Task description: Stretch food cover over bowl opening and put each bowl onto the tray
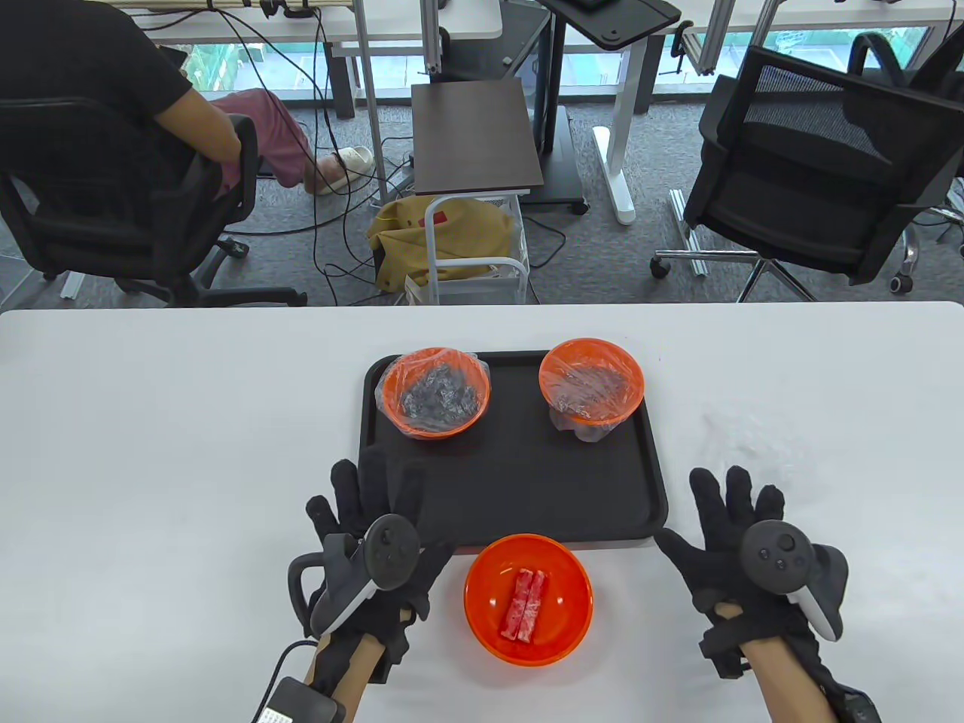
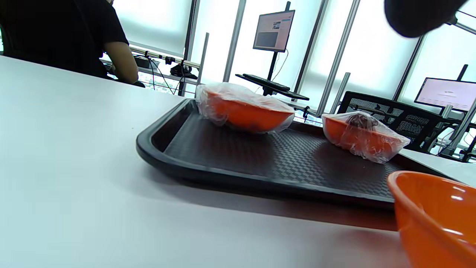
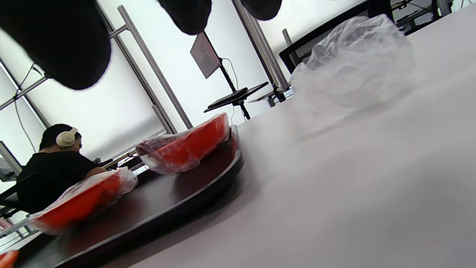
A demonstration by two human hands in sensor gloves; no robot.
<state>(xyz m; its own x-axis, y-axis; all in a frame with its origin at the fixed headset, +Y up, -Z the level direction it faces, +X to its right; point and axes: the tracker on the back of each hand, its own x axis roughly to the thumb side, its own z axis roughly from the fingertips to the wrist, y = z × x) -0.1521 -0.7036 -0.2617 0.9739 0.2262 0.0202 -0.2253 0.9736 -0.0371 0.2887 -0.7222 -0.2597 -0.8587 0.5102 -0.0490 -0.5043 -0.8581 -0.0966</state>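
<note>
Both grips wear black fabric sensor gloves. The left grip carries a dark grey tracker with a ring and a white underside; a black cable runs to a small box at the wrist. The right grip bears a matching tracker with round buttons and black straps.

My left hand flat, fingers spread over the tray near-left corner; right hand spread open just right of tray; neither holds anything.

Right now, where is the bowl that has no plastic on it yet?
In the table view the uncovered bowl sits on the white table, just in front of the black tray, between the two hands.
</note>
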